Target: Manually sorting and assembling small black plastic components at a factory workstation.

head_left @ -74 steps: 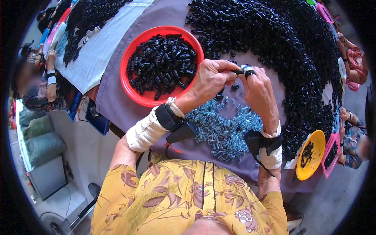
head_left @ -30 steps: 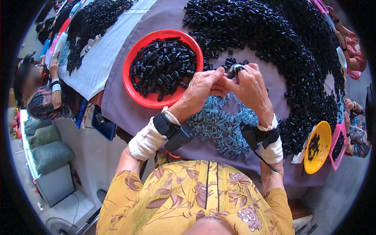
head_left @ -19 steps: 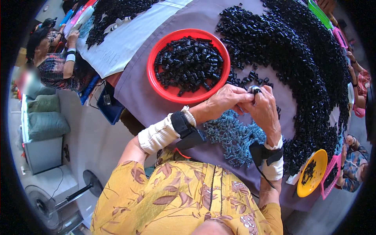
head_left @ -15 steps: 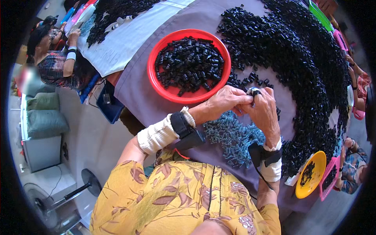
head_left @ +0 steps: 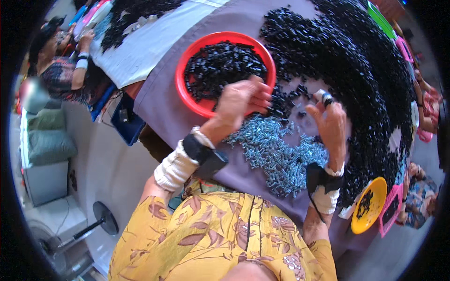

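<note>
My left hand (head_left: 243, 100) hovers at the near right rim of a red round bowl (head_left: 187, 96) filled with small black plastic parts (head_left: 220, 68). Its fingers point right, and its palm is hidden. My right hand (head_left: 332, 125) is raised over the purple cloth (head_left: 159, 110), pinching a small black part (head_left: 324, 97) at its fingertips. A heap of small blue-grey metal pieces (head_left: 276, 154) lies between my wrists. A huge pile of loose black parts (head_left: 356, 70) curves round the far and right side.
A yellow bowl (head_left: 369, 205) and a pink tray (head_left: 391, 210) with black parts sit at the cloth's right end. Another person (head_left: 61, 70) works at the far left, another at the right edge (head_left: 424, 112). A white cloth (head_left: 140, 47) lies beyond the bowl.
My hands were together working one black part. The left hand has since moved left to the red bowl's rim, while the right stays up with a part in its fingertips.
</note>
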A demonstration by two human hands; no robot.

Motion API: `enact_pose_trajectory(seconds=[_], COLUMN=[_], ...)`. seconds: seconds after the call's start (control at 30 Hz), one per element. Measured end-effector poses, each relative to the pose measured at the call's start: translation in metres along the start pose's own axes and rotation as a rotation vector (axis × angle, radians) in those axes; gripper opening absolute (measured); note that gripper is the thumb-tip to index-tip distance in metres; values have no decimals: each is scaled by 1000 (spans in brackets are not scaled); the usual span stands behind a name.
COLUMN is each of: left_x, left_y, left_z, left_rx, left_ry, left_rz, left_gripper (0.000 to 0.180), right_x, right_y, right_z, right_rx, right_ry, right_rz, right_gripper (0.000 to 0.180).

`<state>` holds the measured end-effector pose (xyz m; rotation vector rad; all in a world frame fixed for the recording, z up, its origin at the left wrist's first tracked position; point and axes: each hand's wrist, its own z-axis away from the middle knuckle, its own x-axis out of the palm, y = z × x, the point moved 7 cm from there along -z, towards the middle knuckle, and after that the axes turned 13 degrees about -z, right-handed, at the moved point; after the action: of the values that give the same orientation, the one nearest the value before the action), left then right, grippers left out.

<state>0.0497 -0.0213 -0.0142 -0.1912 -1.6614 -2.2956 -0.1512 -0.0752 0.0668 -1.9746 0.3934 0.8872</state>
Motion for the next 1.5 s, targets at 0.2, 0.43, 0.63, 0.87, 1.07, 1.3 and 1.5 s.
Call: enact_pose_trajectory(seconds=[0.2, 0.43, 0.63, 0.87, 1.07, 1.3, 1.5], left_x=[-40, 15, 49, 69, 89, 64, 60], left_y=[-6, 2, -3, -25, -16, -10, -25], left_z=[-3, -13, -21, -33, -37, -44, -39], left_rx=[-36, -16, -13, -28, 70, 13, -79], left_ry=[70, -155, -234, -285, -367, -255, -280], left_rz=[82, -84, -197, -245, -404, -212, -131], left_gripper=[42, 27, 24, 21, 25, 19, 21], right_x=[-21, 21, 41, 16, 13, 21, 46], right_y=[55, 53, 52, 42, 16, 28, 23], right_z=[12, 18, 14, 14, 6, 28, 45], right_rx=[112, 26, -82, 64, -183, -118, -193], right_ry=[78, -97, -162, -40, -119, -157, -233], right_rz=[-84, 147, 250, -253, -113, -14, 188], right_gripper=[21, 14, 15, 18, 16, 20, 17])
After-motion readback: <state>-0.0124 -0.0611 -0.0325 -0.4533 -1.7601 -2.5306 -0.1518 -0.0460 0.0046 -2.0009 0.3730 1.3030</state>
